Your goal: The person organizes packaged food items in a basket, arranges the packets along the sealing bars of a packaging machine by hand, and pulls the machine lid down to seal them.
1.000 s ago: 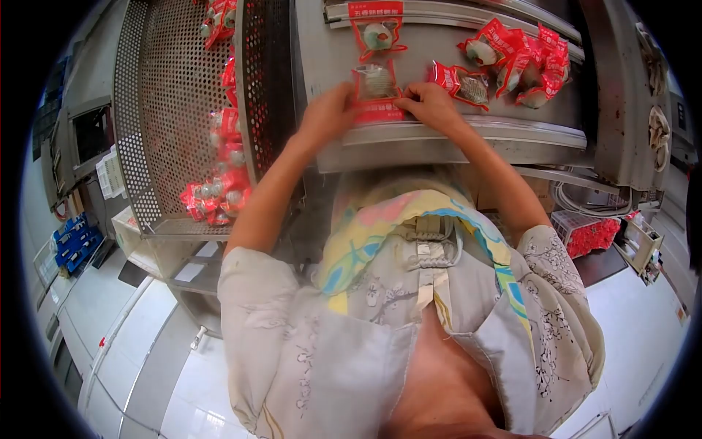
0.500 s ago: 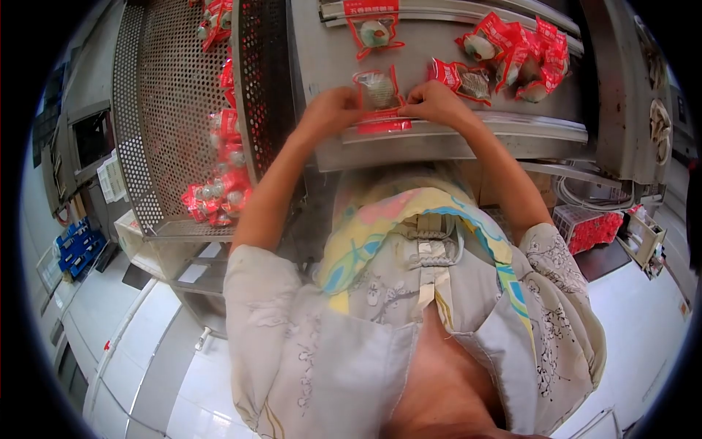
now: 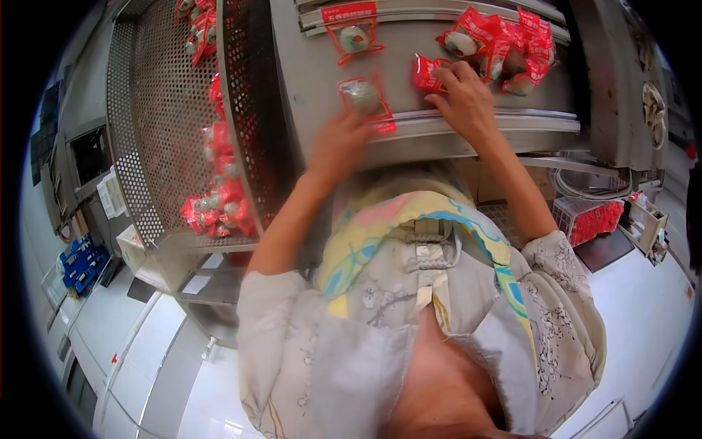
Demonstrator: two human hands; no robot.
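Note:
A clear packet with red edges and a greenish egg-like item inside (image 3: pixel 362 95) lies on the steel surface (image 3: pixel 409 146). My left hand (image 3: pixel 342 143), blurred by motion, is at its lower edge, and the fingers are smeared. To the right, my right hand (image 3: pixel 466 102) has its fingers on another red packet (image 3: pixel 426 74), partly covering it. A similar packet (image 3: pixel 354 39) lies flat by the upper rail. Several more red packets (image 3: pixel 497 47) are heaped at the upper right, just beyond my right hand.
A perforated metal tray (image 3: pixel 164 110) on the left holds several red packets (image 3: pixel 219 205). Metal rails (image 3: pixel 512 121) run along the near and far edges of the work surface. A white basket of red packets (image 3: pixel 594 219) stands low at the right.
My hands have moved apart from the middle packet. My right hand has gone right onto the neighbouring packet; my left hand has dropped slightly lower. The view has shifted a little.

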